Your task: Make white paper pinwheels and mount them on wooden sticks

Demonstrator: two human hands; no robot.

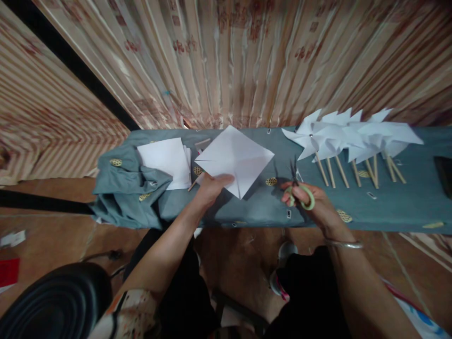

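Observation:
My left hand (212, 187) is closed on the near left edge of a square sheet of white paper (240, 155), thumb on top. The sheet is turned like a diamond, with a slit at its left corner and a line, a cut or crease, near its bottom corner. In my right hand (310, 195) are scissors (294, 175) with light green handles, my fingers in the loops and the blades pointing away from me. A gap separates the scissors from the sheet's right corner.
A stack of white paper (165, 162) lies on the left of the cloth-covered table (247, 216). Several white paper pinwheels (353, 134) on wooden sticks lie at the right. A dark object (444, 174) sits at the right edge. Pleated curtains (212, 61) hang behind.

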